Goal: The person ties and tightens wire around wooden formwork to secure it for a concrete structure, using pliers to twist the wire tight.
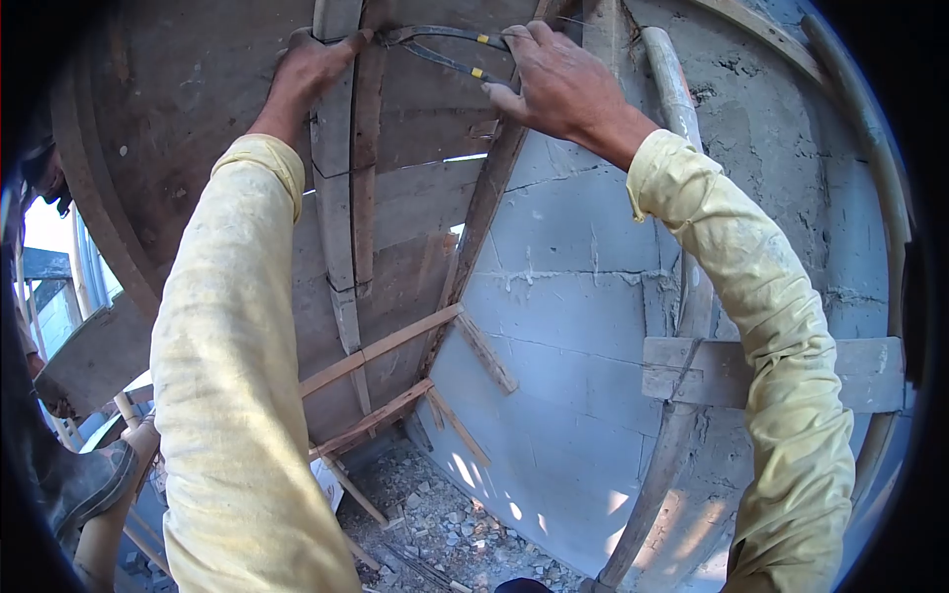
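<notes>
The right hand has its fingers round the pliers. Their tip is near the fingers of the left hand, whose hold I can't tell. A slip could pinch those.

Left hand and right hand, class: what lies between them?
In the head view, a yellow-banded pincer-like tool lies between the left hand and the right hand, which grips it.
</notes>
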Demonstrator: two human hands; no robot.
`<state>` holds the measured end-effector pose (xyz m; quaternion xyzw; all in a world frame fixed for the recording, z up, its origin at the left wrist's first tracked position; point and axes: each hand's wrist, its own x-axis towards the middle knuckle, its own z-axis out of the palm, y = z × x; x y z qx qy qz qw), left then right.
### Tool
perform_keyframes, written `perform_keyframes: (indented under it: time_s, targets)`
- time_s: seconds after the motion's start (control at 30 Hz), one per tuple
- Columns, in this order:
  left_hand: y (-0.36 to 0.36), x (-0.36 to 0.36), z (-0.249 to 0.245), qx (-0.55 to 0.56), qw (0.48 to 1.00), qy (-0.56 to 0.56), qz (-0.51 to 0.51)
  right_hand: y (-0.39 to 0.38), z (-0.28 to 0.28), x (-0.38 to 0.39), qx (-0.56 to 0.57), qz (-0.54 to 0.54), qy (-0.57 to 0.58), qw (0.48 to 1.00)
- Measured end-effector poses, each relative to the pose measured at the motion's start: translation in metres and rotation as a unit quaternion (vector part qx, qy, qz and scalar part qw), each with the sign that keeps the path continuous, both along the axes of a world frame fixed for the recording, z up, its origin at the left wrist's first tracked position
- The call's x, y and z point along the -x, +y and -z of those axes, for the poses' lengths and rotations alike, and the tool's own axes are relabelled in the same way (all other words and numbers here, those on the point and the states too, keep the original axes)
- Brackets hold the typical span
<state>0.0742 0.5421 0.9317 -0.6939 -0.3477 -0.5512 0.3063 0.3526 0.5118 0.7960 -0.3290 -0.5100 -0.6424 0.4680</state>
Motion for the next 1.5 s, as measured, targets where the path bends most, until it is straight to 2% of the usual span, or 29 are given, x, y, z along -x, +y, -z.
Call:
perform_keyframes:
  time_s: [0.07,0.1,0.2,0.23,0.33,0.37,0.47,0.53,0.57,0.6,0.63,0.67,0.73,0.83,0.93,0.97,1.03,1.07,1.1,1.13,1.2,1.23,1.3,1.37,1.47,1.5]
  targets:
    - [-0.003,-0.001,0.004,-0.015,1.000,-0.006,0.002,-0.027,0.004,0.009,0.024,0.096,0.044,0.994]
    - [-0.004,-0.002,0.005,-0.017,1.000,-0.013,-0.002,-0.021,0.000,0.000,-0.077,0.095,0.000,0.992]
    - [-0.002,-0.001,0.002,-0.009,1.000,-0.014,-0.009,-0.033,-0.001,-0.001,-0.124,-0.005,-0.036,0.992]
    - [-0.001,0.000,0.000,-0.003,1.000,-0.012,-0.009,-0.023,-0.004,-0.010,-0.160,0.069,-0.072,0.982]
    - [-0.001,0.001,0.002,-0.015,1.000,-0.004,-0.009,0.018,-0.024,-0.026,-0.012,-0.002,-0.058,0.998]
    - [0.000,0.002,0.000,0.004,1.000,0.001,-0.016,0.015,-0.024,-0.024,0.077,-0.046,-0.038,0.995]
    - [0.004,0.005,-0.005,0.042,0.999,0.010,-0.021,-0.013,-0.023,-0.011,0.326,-0.181,0.040,0.927]
    - [0.004,0.005,-0.005,0.042,0.999,0.012,-0.010,-0.026,-0.015,-0.004,0.462,-0.281,0.116,0.833]
    - [0.003,0.005,-0.006,0.044,0.999,0.007,-0.019,-0.027,-0.013,-0.001,0.546,-0.441,0.138,0.699]
    - [0.003,0.005,-0.006,0.047,0.998,0.003,-0.028,-0.024,-0.009,0.003,0.601,-0.578,0.153,0.530]
    - [0.002,0.003,-0.007,0.049,0.998,0.000,-0.036,-0.020,-0.006,0.004,0.625,-0.687,0.161,0.334]
    - [0.000,0.002,-0.006,0.053,0.998,0.006,-0.037,-0.010,0.000,0.006,0.635,-0.719,0.113,0.259]
    - [-0.005,0.001,-0.002,0.057,0.997,0.013,-0.040,-0.002,0.010,0.010,0.605,-0.715,0.105,0.335]
    - [-0.003,0.001,-0.001,0.034,0.999,-0.008,-0.042,-0.001,0.010,0.015,0.588,-0.643,0.163,0.462]
    - [0.000,0.000,-0.001,-0.002,1.000,-0.010,-0.027,-0.012,0.004,0.017,0.551,-0.588,0.171,0.567]
    - [0.005,0.003,-0.004,0.002,0.999,-0.004,-0.041,-0.005,0.003,0.017,0.542,-0.628,0.152,0.538]
    - [0.014,0.009,-0.012,0.010,0.998,0.007,-0.069,0.004,0.000,0.015,0.565,-0.684,0.116,0.447]
    - [-0.003,0.002,0.003,0.051,0.999,-0.008,-0.016,0.006,0.001,0.018,0.574,-0.709,0.098,0.397]
    - [-0.037,-0.015,0.029,0.093,0.995,-0.022,0.037,0.005,0.008,0.027,0.566,-0.757,0.106,0.309]
    - [-0.056,-0.023,0.045,0.135,0.986,-0.039,0.089,0.008,0.011,0.030,0.571,-0.772,0.101,0.260]
    - [-0.043,-0.018,0.033,0.112,0.991,-0.055,0.057,0.022,0.018,0.037,0.571,-0.801,0.091,0.157]
    - [-0.035,-0.015,0.027,0.100,0.992,-0.060,0.038,0.031,0.021,0.039,0.572,-0.801,0.068,0.164]
    - [-0.052,-0.022,0.035,0.121,0.989,-0.084,0.016,0.057,0.021,0.048,0.582,-0.810,-0.055,0.045]
    - [-0.059,-0.024,0.040,0.141,0.985,-0.096,0.013,0.066,0.021,0.053,0.577,-0.805,0.024,0.132]
    - [-0.063,-0.024,0.051,0.140,0.985,-0.099,0.035,0.017,0.040,0.078,0.502,-0.835,0.132,0.182]
    - [-0.070,-0.027,0.063,0.122,0.986,-0.106,0.041,0.009,0.042,0.082,0.500,-0.842,0.145,0.143]
